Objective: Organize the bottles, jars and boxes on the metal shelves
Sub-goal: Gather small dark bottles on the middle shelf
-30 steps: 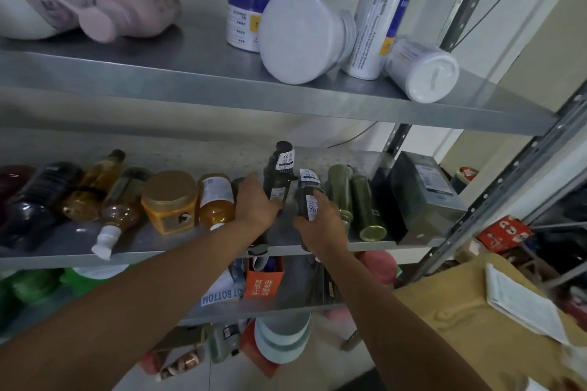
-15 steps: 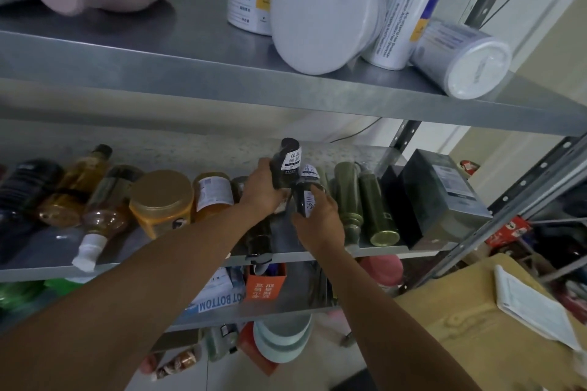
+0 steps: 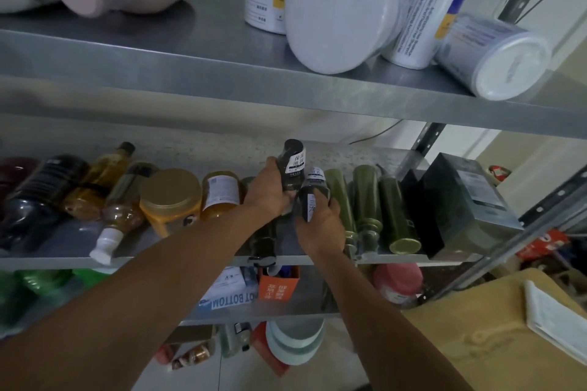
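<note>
Currently I have both hands up at the middle shelf (image 3: 190, 258), about midway along its front edge. My left hand (image 3: 266, 197) is wrapped round a labelled dark bottle (image 3: 292, 165), which is raised and tilted above the shelf surface. My right hand (image 3: 320, 225) grasps a second dark bottle (image 3: 309, 200) just beside it. I cannot tell whether the two bottles touch.

My first worry is those two knocking together. Both are smooth and I hold them low on the body, so a bump could twist one out of my fingers.

Beneath my left wrist another dark bottle (image 3: 263, 241) lies on its side, its cap right at the front edge. If my forearm drags back carelessly, I judge it goes over onto the floor.

Just right of my right hand, the green bottles (image 3: 365, 197) also lie on their sides, pointing at the front edge. A nudge from my knuckles could set them sliding or rolling.

Toward the left end, a white-capped bottle (image 3: 109, 231) has its cap at the front edge, perhaps just over it. Any jolt to the shelf may tip it off.

Overhead, a white tub (image 3: 505, 63) lies on its side near the right front corner of the upper shelf (image 3: 158, 73). Shaking the frame could roll it down onto me.
</note>
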